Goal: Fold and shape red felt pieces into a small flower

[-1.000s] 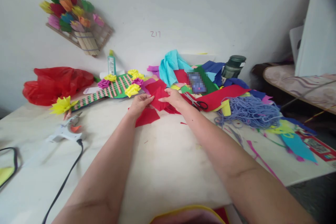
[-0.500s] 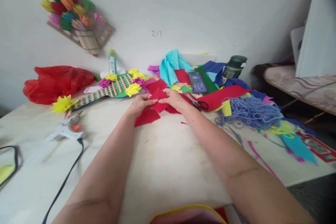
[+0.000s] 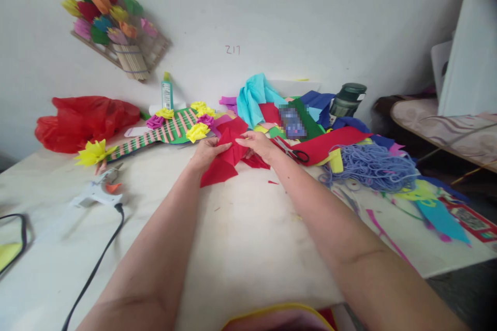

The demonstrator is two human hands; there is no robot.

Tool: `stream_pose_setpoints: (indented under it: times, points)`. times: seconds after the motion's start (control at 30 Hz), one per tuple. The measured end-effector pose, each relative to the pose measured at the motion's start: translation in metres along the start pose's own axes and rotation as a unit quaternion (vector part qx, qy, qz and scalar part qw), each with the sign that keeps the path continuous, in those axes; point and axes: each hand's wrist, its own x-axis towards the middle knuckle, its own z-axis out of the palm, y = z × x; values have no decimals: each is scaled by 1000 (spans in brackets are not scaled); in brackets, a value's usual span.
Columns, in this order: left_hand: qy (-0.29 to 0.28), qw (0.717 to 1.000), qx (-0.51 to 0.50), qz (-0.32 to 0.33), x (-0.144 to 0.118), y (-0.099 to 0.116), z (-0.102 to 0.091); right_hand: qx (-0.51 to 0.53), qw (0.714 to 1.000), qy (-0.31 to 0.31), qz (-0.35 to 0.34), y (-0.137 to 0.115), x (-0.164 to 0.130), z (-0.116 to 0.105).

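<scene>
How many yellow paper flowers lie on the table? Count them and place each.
4, maybe more under the scraps. One yellow flower by the red plastic bag; three on the striped green piece: near edge, far left, far right.

Bright, even daylight; soft shadows, wide-angle stretching and blur at edges.
</scene>
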Motion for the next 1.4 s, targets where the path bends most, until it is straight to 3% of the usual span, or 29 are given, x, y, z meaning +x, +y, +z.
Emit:
stream_pose_setpoints:
  times: [0.47,0.73,1.4]
  points:
    - [-42,999,-8,0,1,-5,-1,-16,1000,10,12,1,4,-2]
    - [-41,999,-13,-6,1,-4,1,-33,999,37,11,8,6,1]
    - [-39,999,-10,6,3,-7,-2,-29,999,38,25,4,6,4]
